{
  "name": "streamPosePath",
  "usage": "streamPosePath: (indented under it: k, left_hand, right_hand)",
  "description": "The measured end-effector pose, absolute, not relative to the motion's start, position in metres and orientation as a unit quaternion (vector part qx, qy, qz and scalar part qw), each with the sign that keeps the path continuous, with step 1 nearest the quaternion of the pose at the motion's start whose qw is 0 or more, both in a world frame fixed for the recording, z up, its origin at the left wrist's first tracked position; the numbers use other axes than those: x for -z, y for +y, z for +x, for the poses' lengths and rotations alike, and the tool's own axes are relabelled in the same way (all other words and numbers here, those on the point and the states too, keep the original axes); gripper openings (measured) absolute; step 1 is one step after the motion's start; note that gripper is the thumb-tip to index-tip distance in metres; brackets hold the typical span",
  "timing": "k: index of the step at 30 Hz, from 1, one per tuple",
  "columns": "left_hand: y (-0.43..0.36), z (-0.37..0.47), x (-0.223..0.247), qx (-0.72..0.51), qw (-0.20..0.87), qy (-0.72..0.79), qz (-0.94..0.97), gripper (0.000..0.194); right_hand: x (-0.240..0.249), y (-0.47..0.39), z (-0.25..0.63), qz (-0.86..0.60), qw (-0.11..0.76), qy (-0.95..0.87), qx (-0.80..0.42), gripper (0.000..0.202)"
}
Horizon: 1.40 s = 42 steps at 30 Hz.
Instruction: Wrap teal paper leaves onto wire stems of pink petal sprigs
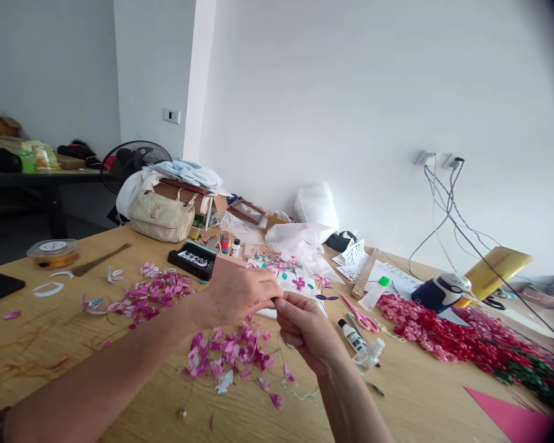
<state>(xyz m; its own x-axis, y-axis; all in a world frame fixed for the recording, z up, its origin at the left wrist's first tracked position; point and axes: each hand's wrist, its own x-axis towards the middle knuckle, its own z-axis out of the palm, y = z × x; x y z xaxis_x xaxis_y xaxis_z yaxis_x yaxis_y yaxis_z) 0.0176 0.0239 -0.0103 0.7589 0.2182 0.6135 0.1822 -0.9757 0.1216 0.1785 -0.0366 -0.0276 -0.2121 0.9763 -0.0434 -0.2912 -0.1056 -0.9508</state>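
Note:
My left hand (240,295) and my right hand (307,326) meet above the middle of the wooden table (420,400). Both are closed in a pinch around a tiny dark thing between the fingertips, too small to name. Below them lies a loose pile of pink petals (233,351), with a white petal piece (224,381) at its front. Another pink petal pile (159,295) is left of my left hand. Behind my hands, partly hidden, a white sheet (286,282) bears pink flowers and teal leaves.
Pink scissors (361,314), a white bottle (352,336) and a clear bottle (369,355) lie right of my hands. Red and pink strands (447,332) cover the right side. A black tray (192,259) and a beige bag (161,215) stand behind left.

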Motion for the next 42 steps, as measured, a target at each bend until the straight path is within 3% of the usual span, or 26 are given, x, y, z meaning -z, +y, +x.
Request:
streamPosePath:
  k: [8,11,15,17,23,26,32,38,42]
  left_hand:
    - [0.0271,0.0218,0.0137,-0.432,0.247,0.070,0.865,0.013]
    - [0.0268,0.0215,0.0144,-0.417,0.220,0.076,0.879,0.011]
    - [0.0250,0.0222,0.0149,-0.334,0.042,0.098,0.936,0.015]
    - [0.0245,0.0232,0.0158,-0.334,0.009,0.107,0.936,0.017]
    - [0.0243,0.0240,0.0173,-0.417,0.212,0.101,0.878,0.013]
    - [0.0247,0.0234,0.0168,-0.422,0.193,0.105,0.879,0.010]
    - [0.0227,0.0215,0.0133,-0.323,0.031,0.096,0.941,0.015]
    - [0.0251,0.0242,0.0171,-0.437,0.222,0.085,0.868,0.014]
    - [0.0244,0.0227,0.0154,-0.414,0.199,0.091,0.884,0.011]
  right_hand:
    - [0.0251,-0.0395,0.1834,-0.278,0.523,-0.417,-0.689,0.021]
    - [0.0236,-0.0402,0.1817,-0.328,0.512,-0.438,-0.662,0.022]
    - [0.0240,-0.0393,0.1774,-0.433,0.488,-0.478,-0.589,0.028]
    - [0.0250,-0.0384,0.1775,-0.432,0.492,-0.474,-0.589,0.029]
    - [0.0266,-0.0378,0.1824,-0.300,0.511,-0.425,-0.684,0.025]
    - [0.0267,-0.0372,0.1817,-0.326,0.511,-0.431,-0.668,0.026]
    - [0.0268,-0.0372,0.1818,-0.406,0.495,-0.454,-0.620,0.026]
    - [0.0263,-0.0388,0.1823,-0.295,0.530,-0.417,-0.677,0.026]
    - [0.0261,-0.0385,0.1806,-0.341,0.515,-0.448,-0.646,0.026]
